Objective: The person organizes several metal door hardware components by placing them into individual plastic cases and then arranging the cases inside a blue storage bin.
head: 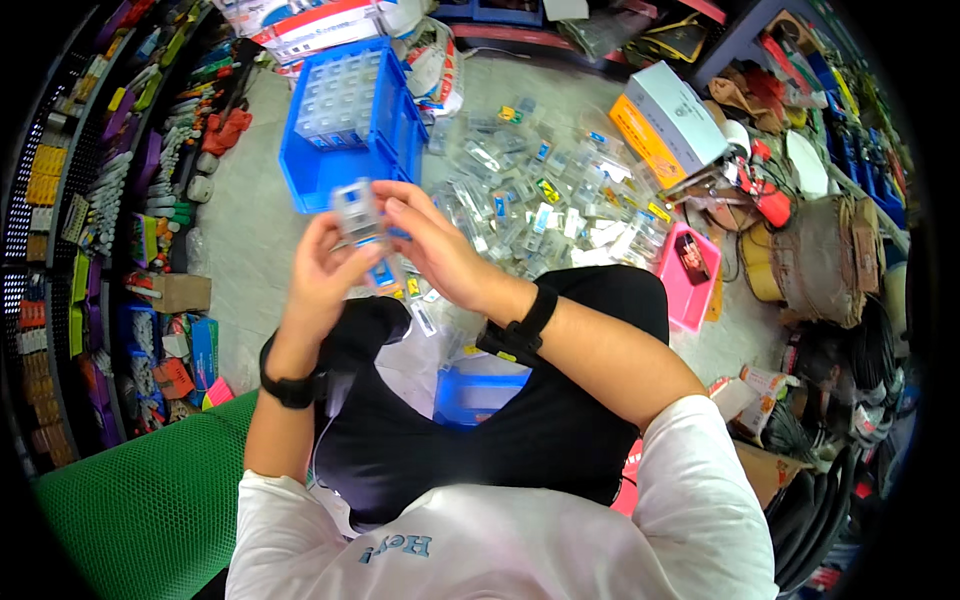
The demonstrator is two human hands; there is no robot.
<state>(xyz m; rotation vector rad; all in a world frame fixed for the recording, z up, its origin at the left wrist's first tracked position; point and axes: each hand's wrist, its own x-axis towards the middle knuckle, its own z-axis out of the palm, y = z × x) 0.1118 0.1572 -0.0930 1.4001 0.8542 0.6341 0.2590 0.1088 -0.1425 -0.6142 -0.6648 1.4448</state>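
Note:
My left hand holds a small clear plastic case with a blue label between thumb and fingers, above the floor in front of my knees. The fingertips of my right hand are raised beside the case's right side; whether they touch it I cannot tell. Another blue-labelled piece shows just below the case, partly hidden by my left thumb. Just beyond my hands stands a blue plastic bin, with rows of similar clear cases stacked at its far end. A loose pile of clear cases lies to the right.
A grey-and-orange cardboard box stands beyond the pile. A pink tray holds a phone-like object. Another blue bin sits between my legs. Stocked shelving lines the left, a green mesh roll lies lower left, and tools and hoses crowd the right.

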